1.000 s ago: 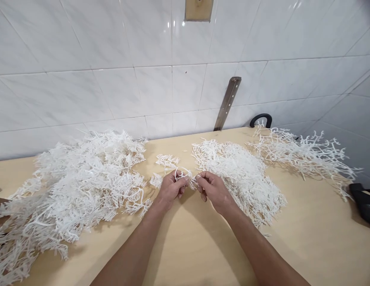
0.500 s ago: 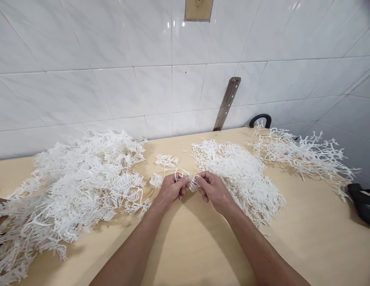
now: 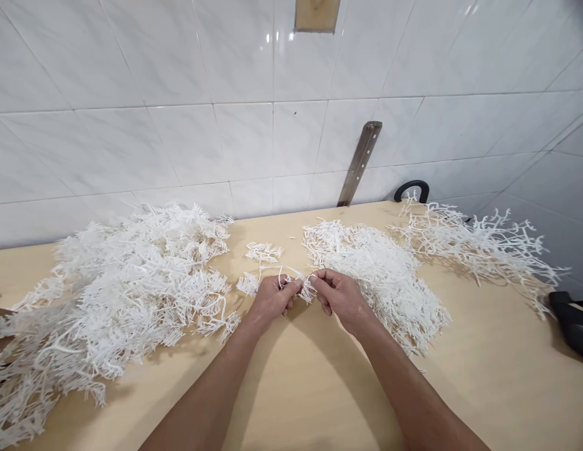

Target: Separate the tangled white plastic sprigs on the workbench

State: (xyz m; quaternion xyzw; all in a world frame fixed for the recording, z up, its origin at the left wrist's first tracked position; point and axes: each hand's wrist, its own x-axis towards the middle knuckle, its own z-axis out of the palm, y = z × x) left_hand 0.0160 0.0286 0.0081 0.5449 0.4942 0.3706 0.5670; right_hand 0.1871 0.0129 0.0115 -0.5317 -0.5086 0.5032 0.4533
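Observation:
My left hand (image 3: 273, 297) pinches a thin white branched plastic stem (image 3: 291, 269), which arcs up over its fingers. Close by on the right, my right hand (image 3: 339, 297) has thumb and forefinger closed on a small white fringed plastic piece (image 3: 307, 290) between the two hands. The exact point of its grip is too small to make out. Two loose clumps of fringed pieces lie just beyond my left hand, one a flat clump (image 3: 263, 252). Beside my right forearm spreads a heap of fringed pieces (image 3: 376, 269).
A larger white fringed heap (image 3: 141, 288) covers the table's left side. Bare branched stems (image 3: 479, 244) lie at the back right. A metal bracket (image 3: 361, 164) leans by the tiled wall, near a black curved handle (image 3: 412, 185). A black object (image 3: 573, 326) sits at the right edge.
The view has shifted very slightly. Both hands stay together at the same spot, with the fringed piece between them turned a little.

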